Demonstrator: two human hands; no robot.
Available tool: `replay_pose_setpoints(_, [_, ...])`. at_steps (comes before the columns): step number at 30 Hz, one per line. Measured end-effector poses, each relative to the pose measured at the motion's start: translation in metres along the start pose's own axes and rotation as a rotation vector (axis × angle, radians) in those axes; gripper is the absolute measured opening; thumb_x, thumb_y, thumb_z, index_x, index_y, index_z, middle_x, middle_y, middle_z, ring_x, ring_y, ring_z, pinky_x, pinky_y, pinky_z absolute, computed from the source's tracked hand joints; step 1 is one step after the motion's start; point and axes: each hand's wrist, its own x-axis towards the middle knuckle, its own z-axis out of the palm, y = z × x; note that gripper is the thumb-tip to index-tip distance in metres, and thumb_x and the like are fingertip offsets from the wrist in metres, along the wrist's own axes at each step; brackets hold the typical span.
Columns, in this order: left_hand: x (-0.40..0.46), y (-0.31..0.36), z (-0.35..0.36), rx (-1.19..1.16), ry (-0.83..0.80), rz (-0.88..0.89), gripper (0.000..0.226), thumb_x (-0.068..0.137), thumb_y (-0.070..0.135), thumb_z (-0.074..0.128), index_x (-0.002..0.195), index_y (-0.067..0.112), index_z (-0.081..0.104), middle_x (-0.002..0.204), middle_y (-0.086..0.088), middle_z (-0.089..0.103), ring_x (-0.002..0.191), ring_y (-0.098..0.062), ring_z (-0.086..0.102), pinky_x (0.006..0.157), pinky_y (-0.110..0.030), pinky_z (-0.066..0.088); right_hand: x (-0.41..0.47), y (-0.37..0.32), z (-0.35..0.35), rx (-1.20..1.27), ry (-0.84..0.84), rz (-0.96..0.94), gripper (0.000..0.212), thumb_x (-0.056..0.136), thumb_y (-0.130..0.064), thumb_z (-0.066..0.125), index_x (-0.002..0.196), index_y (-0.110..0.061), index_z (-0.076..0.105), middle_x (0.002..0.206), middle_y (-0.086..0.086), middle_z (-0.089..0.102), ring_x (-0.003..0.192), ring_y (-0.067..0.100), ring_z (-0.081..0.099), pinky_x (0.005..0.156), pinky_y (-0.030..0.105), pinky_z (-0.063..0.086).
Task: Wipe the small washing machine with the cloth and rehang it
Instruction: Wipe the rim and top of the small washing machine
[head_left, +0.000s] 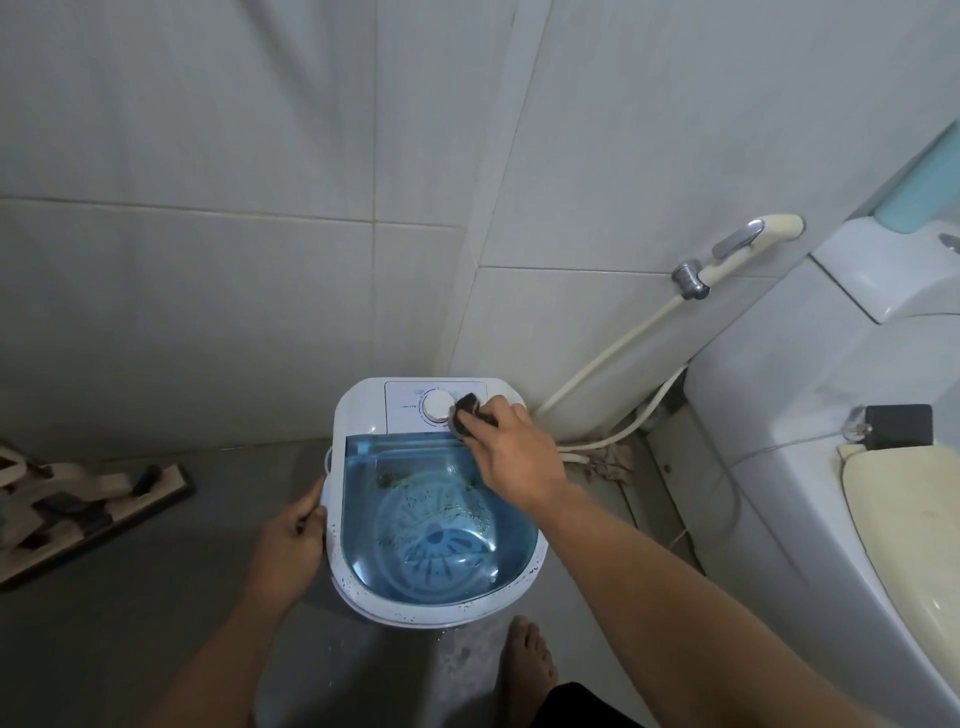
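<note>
The small washing machine (363, 410) stands on the floor in the corner, white with a clear blue lid and a round white dial (437, 407) on its back panel. My right hand (511, 452) presses a dark cloth (466, 413) against the panel just right of the dial. My left hand (296, 535) grips the machine's left rim. Dark specks dot the white rim at the front and left.
A toilet (831, 415) stands at the right with a small black box (898, 425) on it. A bidet sprayer (748, 244) and its hose hang on the tiled wall. A patterned mat (78, 504) lies at the left. My bare foot (527, 660) is in front of the machine.
</note>
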Motion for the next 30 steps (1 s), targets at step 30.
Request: replay_pose_setpoints(30, [0.004, -0.002, 0.000, -0.018, -0.009, -0.039, 0.042, 0.101, 0.019, 0.049, 0.138, 0.039, 0.053, 0.127, -0.001, 0.068, 0.114, -0.023, 0.065, 0.106, -0.042, 0.046, 0.016, -0.029, -0.006, 0.004, -0.078, 0.245, 0.028, 0.099, -0.018, 0.053, 0.126, -0.017, 0.060, 0.117, 0.012, 0.049, 0.098, 0.033, 0.052, 0.078, 0.047, 0.055])
